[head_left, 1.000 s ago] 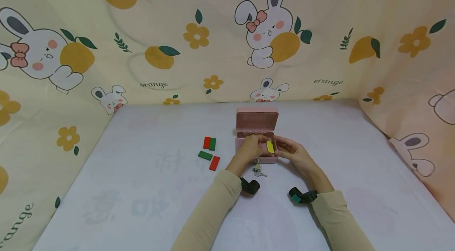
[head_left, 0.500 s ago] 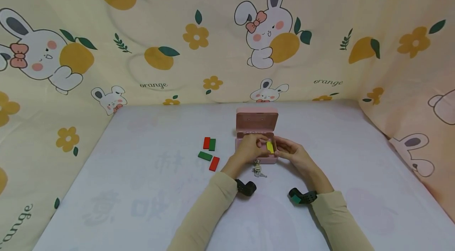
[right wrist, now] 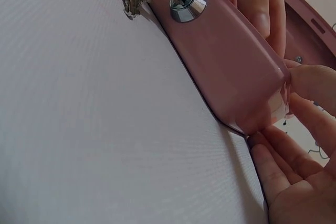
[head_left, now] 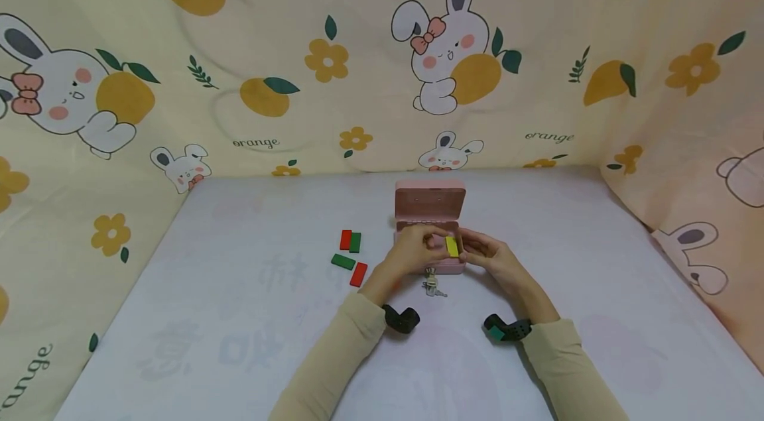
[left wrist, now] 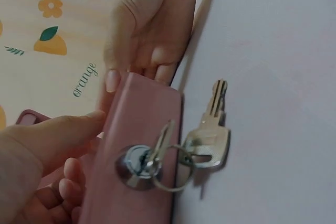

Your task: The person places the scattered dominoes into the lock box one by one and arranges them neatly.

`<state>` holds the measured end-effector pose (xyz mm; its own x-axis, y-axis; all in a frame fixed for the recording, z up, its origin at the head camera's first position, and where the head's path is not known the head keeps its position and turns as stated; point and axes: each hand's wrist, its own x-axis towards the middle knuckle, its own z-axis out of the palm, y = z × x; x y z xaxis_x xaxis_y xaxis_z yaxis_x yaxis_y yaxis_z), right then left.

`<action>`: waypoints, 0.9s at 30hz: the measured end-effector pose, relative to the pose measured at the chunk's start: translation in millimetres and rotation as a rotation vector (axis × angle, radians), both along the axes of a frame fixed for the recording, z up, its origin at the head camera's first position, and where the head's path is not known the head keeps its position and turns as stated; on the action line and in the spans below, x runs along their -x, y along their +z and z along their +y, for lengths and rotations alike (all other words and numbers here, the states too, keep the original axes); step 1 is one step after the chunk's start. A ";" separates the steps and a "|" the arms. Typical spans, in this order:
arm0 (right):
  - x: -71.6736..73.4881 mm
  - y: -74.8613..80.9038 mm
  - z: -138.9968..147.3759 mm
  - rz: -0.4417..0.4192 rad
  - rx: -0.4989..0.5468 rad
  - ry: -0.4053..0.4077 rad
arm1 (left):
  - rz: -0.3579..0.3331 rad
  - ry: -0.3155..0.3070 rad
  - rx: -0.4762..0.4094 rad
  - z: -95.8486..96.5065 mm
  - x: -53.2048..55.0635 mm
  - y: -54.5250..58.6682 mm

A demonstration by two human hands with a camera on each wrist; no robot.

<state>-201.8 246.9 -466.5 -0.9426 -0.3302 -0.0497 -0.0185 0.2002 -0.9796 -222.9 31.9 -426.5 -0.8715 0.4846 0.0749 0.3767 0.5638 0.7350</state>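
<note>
The pink metal box (head_left: 434, 266) stands on the white table with its lid (head_left: 430, 202) raised. My left hand (head_left: 408, 252) reaches into it, thumb and forefinger curled at the two ends of a yellow block (head_left: 451, 246), which they appear to pinch. In the left wrist view the block is hidden behind the box's front wall, and the thumb (left wrist: 63, 137) lies over the rim. My right hand (head_left: 492, 258) holds the box's right side, with its thumb (right wrist: 315, 82) at the top corner and fingertips low on the outside. A key ring with keys (left wrist: 207, 142) hangs from the front lock (right wrist: 188, 6).
Left of the box lie a red block (head_left: 346, 239) touching a green block (head_left: 355, 242), then another green block (head_left: 343, 262) and another red block (head_left: 359, 274). A patterned cloth (head_left: 358, 76) rises behind the table and along both sides.
My left wrist and forearm have swung to the left, and the left fingertips have shifted slightly left. The yellow block, the box and my right hand have stayed in place.
</note>
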 end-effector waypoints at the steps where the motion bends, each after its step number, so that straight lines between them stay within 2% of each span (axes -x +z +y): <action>1: 0.1 0.2 -0.1 0.000 -0.001 0.000 | 0.002 -0.004 0.001 -1.3 -0.3 0.7; 10: 0.5 -0.4 0.7 0.006 -0.011 -0.001 | -0.030 -0.029 -0.035 -10.7 -4.4 5.5; 16: 0.2 -0.1 0.3 0.002 -0.027 -0.003 | -0.091 -0.049 -0.066 -17.4 -9.5 9.3; 23: 0.6 -0.1 -0.7 0.014 -0.019 -0.007 | -0.054 -0.106 -0.105 -27.9 -15.4 10.4; 27: 1.1 -1.4 -0.5 0.017 -0.014 -0.008 | -0.074 -0.116 -0.111 -33.5 -18.3 11.8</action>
